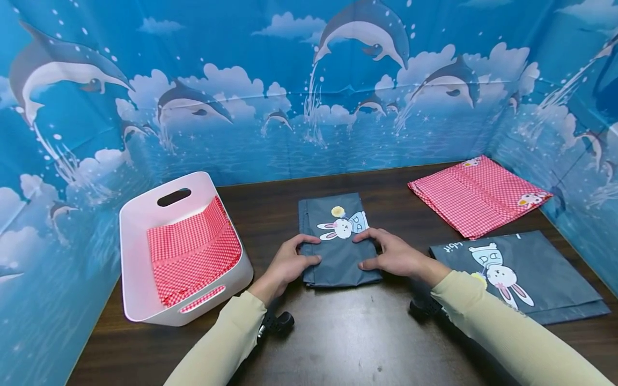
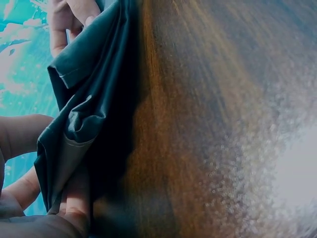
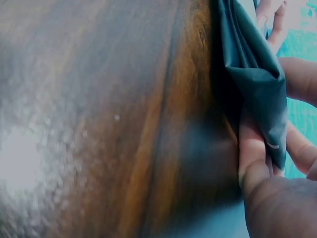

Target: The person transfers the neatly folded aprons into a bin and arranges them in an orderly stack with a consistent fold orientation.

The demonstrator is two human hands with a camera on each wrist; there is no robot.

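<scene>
A dark grey cloth (image 1: 340,262) with a printed white rabbit is folded into a narrow rectangle in the middle of the table in the head view. My left hand (image 1: 289,262) grips its left side and my right hand (image 1: 393,254) grips its right side. In the left wrist view, fingers reach under the layered edge of the grey cloth (image 2: 74,74) while others lie over it. The right wrist view likewise has fingers on both faces of the folded grey cloth (image 3: 255,82), whose bunched layers show at the near edge.
At left, a white basket (image 1: 135,257) with handle holes holds a red checked cloth (image 1: 193,252). On the right lie another red checked cloth (image 1: 475,195) and a larger folded grey rabbit-print cloth (image 1: 550,268), partly behind my right sleeve. A dolphin-print curtain (image 1: 270,150) surrounds the wooden table (image 1: 347,343).
</scene>
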